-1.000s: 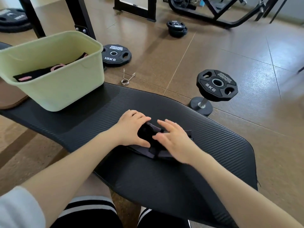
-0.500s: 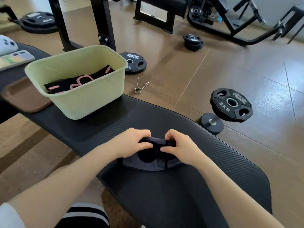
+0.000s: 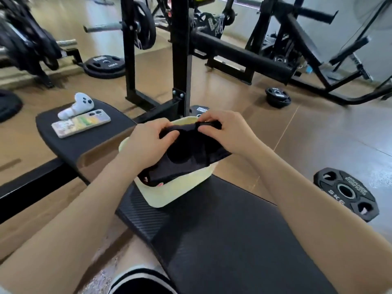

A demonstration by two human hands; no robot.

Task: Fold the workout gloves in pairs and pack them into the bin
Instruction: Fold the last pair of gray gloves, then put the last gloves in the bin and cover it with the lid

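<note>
A folded pair of black workout gloves (image 3: 188, 158) hangs over the open top of the pale green bin (image 3: 176, 192), which stands on the black bench pad (image 3: 222, 240). My left hand (image 3: 148, 145) grips the gloves' upper left edge and my right hand (image 3: 224, 130) pinches the upper right edge. The gloves' lower end dips below the bin's near rim, where a bit of pink trim from other gloves (image 3: 160, 184) shows. Most of the bin's inside is hidden by my hands and the gloves.
A phone (image 3: 81, 126) and a white controller (image 3: 77, 105) lie on a second black pad at the left. A 5 kg weight plate (image 3: 345, 194) stands on the floor at the right. Black rack posts (image 3: 180, 60) rise just behind the bin; more plates lie on the floor.
Both hands lifted the folded gloves off the bench pad and carried them up and left over the bin. The camera view tilted up toward the rack.
</note>
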